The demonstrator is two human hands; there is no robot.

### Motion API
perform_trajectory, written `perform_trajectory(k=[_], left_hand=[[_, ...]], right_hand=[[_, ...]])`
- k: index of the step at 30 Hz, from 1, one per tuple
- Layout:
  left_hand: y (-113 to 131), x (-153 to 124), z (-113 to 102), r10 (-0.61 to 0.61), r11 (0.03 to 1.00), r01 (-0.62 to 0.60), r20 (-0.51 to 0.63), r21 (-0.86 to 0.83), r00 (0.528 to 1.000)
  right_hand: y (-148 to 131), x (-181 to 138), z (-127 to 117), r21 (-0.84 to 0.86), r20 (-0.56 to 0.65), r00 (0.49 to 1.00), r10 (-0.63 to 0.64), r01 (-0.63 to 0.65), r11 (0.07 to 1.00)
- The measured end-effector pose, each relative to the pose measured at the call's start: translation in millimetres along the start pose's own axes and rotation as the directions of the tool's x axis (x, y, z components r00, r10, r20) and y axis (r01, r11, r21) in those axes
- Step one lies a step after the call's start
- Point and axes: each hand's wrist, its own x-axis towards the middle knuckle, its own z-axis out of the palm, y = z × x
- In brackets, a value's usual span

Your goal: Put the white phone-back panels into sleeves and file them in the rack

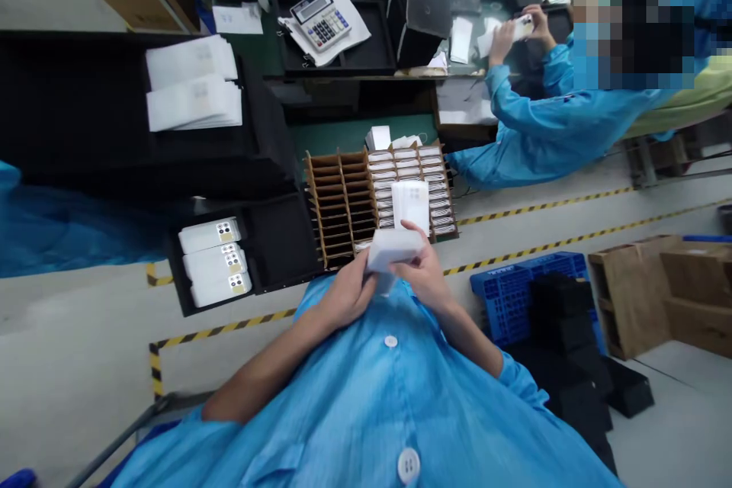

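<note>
Both my hands are up in front of my blue smock, closed around a white box [394, 248]. My left hand [343, 293] grips its left end and underside. My right hand [422, 271] wraps its right end, fingers curled over the top. Just beyond the box stands a cardboard divider crate [343, 202]; its right columns are filled with white boxes and its left columns are bare. One white box [410, 202] stands upright on the filled side.
A black tray [274, 259] at left holds three white phone cases. White packets [191, 84] lie on a black bin. A calculator [320, 17] sits on the far bench. A co-worker in blue [549, 122] handles items at right. Blue crate [526, 290] and cardboard boxes [657, 293] stand on the floor.
</note>
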Motion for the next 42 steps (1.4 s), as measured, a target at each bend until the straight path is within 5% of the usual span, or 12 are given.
perform_trajectory(k=[6,11,16,20,23,28,34,42], left_hand=[[4,-6,-50,0.315,0.936,-0.293,-0.092,0.195,0.945],[15,-5,-54,0.332,0.943,-0.314,-0.236,0.11,0.913],[21,-4,-50,0.333,0.942,-0.323,-0.333,0.086,0.882],[19,-7,-46,0.294,0.955,-0.287,-0.347,0.073,0.891],[4,-6,-50,0.166,0.986,-0.153,-0.272,0.067,0.948],[-46,0,-63,-0.062,0.984,0.073,-0.071,0.165,0.996],[-98,-11,-60,-0.16,0.94,0.129,0.075,0.316,0.984],[-125,-15,-41,-0.106,0.935,0.091,0.023,0.341,0.994]], right_hand=[[-35,-5,-2,-0.137,0.263,0.933,-0.246,0.289,0.948],[-46,-4,10,-0.122,0.351,0.851,-0.391,0.455,0.882],[-53,-1,9,-0.158,0.393,0.828,-0.399,0.488,0.858],[-60,5,1,-0.195,0.504,0.753,-0.423,0.576,0.794],[-53,23,0,-0.377,0.592,0.73,-0.342,0.626,0.683],[-9,68,13,-0.608,0.618,0.775,-0.136,0.58,0.543],[32,93,19,-0.602,0.638,0.764,-0.096,0.573,0.556],[38,93,19,-0.665,0.655,0.755,-0.029,0.595,0.452]])
